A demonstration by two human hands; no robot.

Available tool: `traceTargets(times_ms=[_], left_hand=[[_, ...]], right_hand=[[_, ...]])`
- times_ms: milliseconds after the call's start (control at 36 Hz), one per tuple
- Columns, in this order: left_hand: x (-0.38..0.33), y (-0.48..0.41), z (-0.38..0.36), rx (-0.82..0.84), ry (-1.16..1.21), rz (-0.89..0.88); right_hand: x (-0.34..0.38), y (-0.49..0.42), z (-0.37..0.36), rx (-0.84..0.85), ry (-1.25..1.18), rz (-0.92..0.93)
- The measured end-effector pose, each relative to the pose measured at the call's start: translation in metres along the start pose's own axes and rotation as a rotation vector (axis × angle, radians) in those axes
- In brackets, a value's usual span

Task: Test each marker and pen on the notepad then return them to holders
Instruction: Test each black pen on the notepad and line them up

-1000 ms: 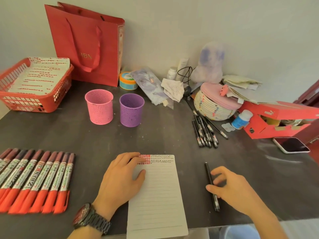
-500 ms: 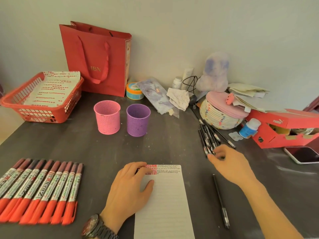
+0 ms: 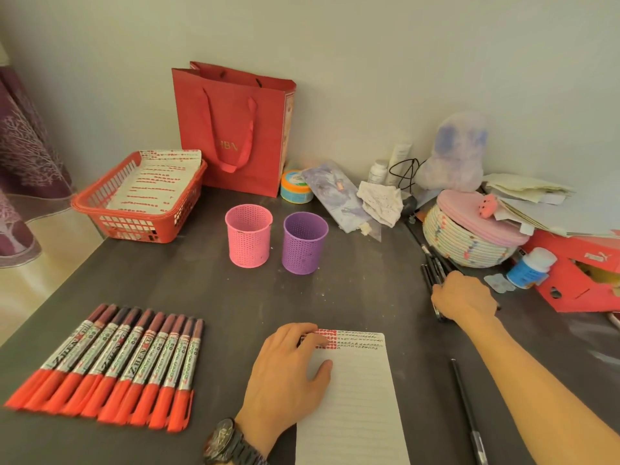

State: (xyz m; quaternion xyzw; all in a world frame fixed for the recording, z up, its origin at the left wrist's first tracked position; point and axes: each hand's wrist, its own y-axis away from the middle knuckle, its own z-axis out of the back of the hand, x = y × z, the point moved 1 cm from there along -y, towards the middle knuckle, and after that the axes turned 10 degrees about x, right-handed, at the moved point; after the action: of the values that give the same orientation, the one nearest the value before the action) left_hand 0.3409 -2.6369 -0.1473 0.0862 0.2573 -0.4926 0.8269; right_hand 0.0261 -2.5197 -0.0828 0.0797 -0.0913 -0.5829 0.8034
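1. The left hand [image 3: 288,374] rests flat on the upper left part of the notepad [image 3: 355,404]; its fingers [image 3: 297,332] are loosely spread and hold nothing; the notepad lies at the near edge of the tabletop [image 3: 352,297], with red and dark marks along its top lines.
2. The right hand [image 3: 464,298] lies over the black pens [image 3: 432,270] just beside the woven basket [image 3: 466,243]; its fingers are hidden, so I cannot tell whether they grip one.
3. A single black pen [image 3: 468,414] lies right of the notepad; the red markers [image 3: 110,367] lie in a row at the left; the pink holder [image 3: 249,234] and purple holder [image 3: 304,242] stand upright side by side farther back.
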Motion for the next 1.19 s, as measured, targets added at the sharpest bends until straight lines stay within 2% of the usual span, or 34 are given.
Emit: traceTargets(times_ms=[111, 306, 444, 611, 806, 1000, 1111, 1194], left_hand=[[-0.001, 0.001, 0.001, -0.001, -0.001, 0.007], [-0.003, 0.004, 0.002, 0.007, 0.0, 0.005], [-0.007, 0.004, 0.005, -0.026, 0.025, -0.032], [-0.013, 0.009, 0.008, -0.038, 0.066, -0.195], [-0.017, 0.006, 0.006, -0.061, -0.053, -0.295], [-0.018, 0.006, 0.007, -0.014, -0.07, -0.176], [-0.02, 0.006, 0.008, 0.024, -0.057, -0.231], [-0.021, 0.005, 0.008, 0.044, -0.063, -0.262]], right_hand=[[0.0, 0.007, 0.003, -0.011, -0.168, 0.045], [0.01, 0.083, -0.015, 0.039, -0.886, 0.279], [0.021, 0.15, -0.049, 0.156, -1.209, 0.389], [0.03, 0.187, -0.082, 0.2, -1.246, 0.463], [0.034, 0.197, -0.087, 0.186, -1.158, 0.632], [0.028, 0.189, -0.086, 0.163, -1.243, 0.658], [0.03, 0.19, -0.083, 0.202, -1.298, 0.639], [0.032, 0.19, -0.083, 0.187, -1.223, 0.674]])
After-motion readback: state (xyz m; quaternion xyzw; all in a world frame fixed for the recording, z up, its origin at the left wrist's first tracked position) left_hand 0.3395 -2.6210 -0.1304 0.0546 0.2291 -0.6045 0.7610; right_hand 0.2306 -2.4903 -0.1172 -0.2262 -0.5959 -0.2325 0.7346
